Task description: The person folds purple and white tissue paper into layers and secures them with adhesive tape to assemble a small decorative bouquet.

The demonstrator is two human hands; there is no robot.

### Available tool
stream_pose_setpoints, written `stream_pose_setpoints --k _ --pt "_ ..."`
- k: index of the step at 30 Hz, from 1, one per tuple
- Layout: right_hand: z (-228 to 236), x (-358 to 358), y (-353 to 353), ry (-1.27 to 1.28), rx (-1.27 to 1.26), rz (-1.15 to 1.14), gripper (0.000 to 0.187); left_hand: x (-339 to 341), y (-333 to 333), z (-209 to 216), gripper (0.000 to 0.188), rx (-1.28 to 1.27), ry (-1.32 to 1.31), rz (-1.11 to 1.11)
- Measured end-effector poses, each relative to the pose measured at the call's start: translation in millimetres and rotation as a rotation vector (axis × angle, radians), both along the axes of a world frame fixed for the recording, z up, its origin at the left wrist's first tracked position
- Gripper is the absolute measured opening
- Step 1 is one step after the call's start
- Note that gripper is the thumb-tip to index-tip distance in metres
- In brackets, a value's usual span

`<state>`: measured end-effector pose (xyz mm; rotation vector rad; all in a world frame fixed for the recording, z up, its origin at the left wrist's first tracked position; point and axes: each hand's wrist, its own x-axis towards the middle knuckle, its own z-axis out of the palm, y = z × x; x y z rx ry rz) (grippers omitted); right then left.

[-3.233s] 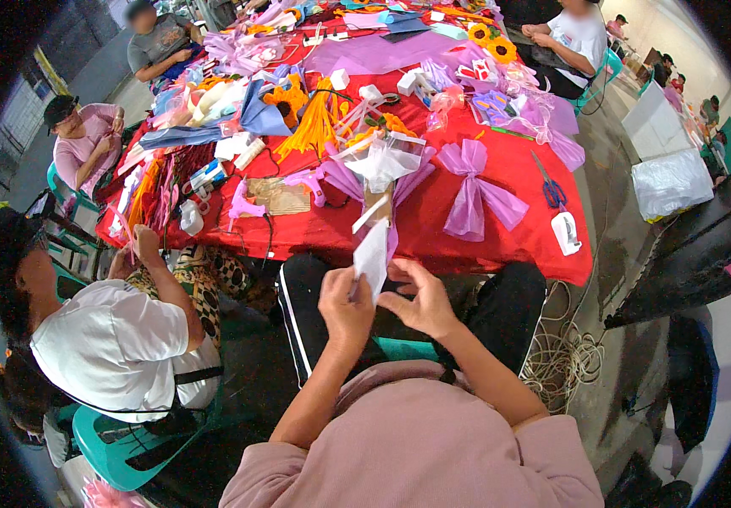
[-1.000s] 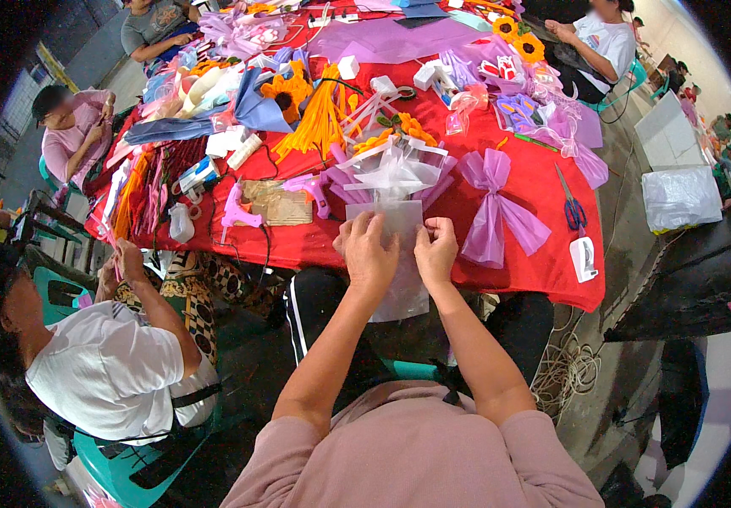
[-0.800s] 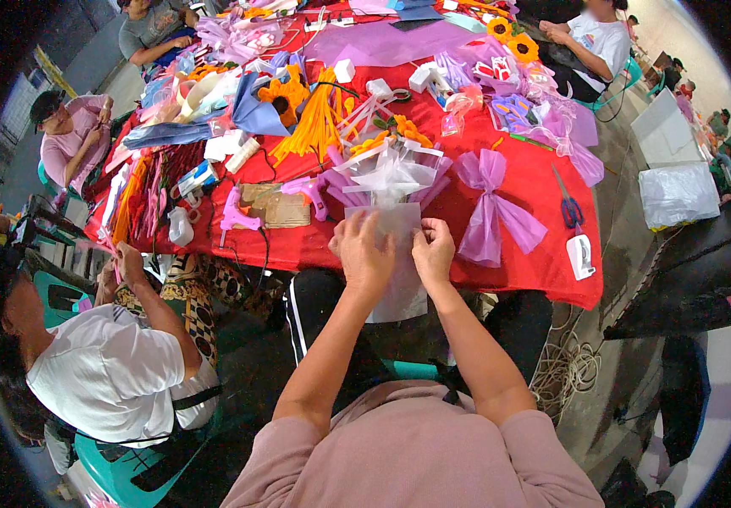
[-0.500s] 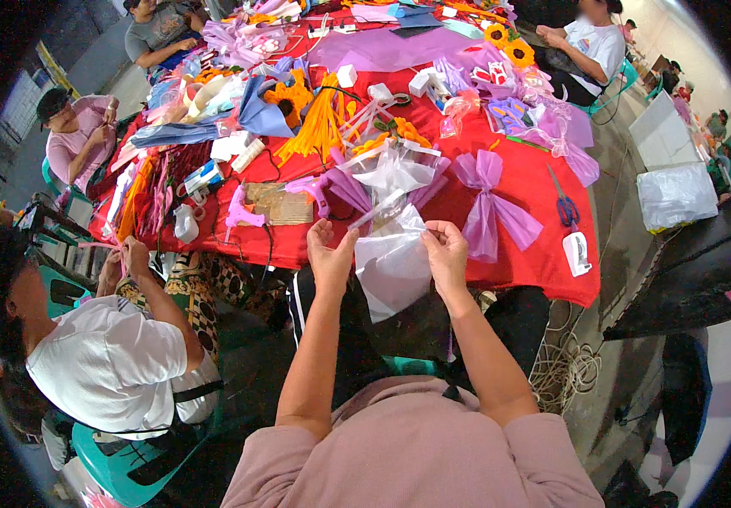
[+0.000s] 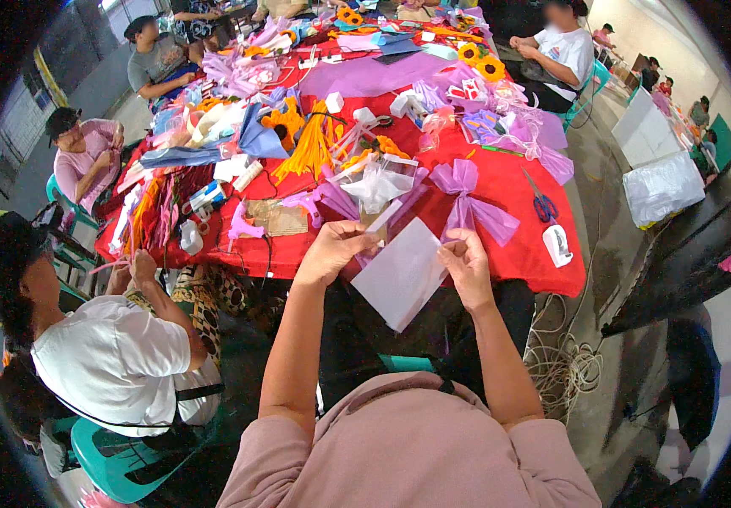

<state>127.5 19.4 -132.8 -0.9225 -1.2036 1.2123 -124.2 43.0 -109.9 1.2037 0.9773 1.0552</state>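
Observation:
A square sheet of white translucent wrapping material [image 5: 401, 275] hangs in front of me at the table's near edge, one corner pointing down. My left hand [image 5: 338, 252] pinches it by the left corner between thumb and fingers. The right corner is in the grip of my right hand [image 5: 468, 267]. Just beyond the sheet lies a white gathered, star-shaped piece [image 5: 374, 190], with purple wrapping on both sides of it. A purple wrapping bow [image 5: 475, 203] rests beyond my right hand.
Left of my hands are a pink glue gun [image 5: 245, 222] and a brown board [image 5: 276, 218]. Scissors [image 5: 541, 196] and a white tape dispenser [image 5: 557, 245] lie at the right edge. Yellow stems [image 5: 313, 152] lie farther back. A person in white [image 5: 115, 356] sits close on my left.
The sheet, crumpled and gathered before, is now spread flat into a square turned on its corner. My hands have moved slightly nearer to me and the view has shifted.

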Motion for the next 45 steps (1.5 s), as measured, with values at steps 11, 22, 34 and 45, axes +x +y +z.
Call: stream_pose_setpoints --k 11,22,34,45 --pt "-56.3 -13.0 -23.7 0.306 -0.281 0.195 0.016 19.6 -8.1 24.4 0.006 0.222 -0.330 0.021" --pt "-91.7 -27.2 -30.8 -0.106 -0.138 0.214 0.034 14.4 1.9 26.0 0.011 0.316 0.207 -0.065" --pt "-43.5 -60.4 -4.7 -0.093 -0.217 0.340 0.032 12.5 49.6 3.8 0.009 0.196 0.239 -0.118" --pt "-69.0 -93.8 14.3 0.221 -0.468 0.129 0.020 -20.8 90.6 -57.4 0.040 0.308 0.117 0.398"
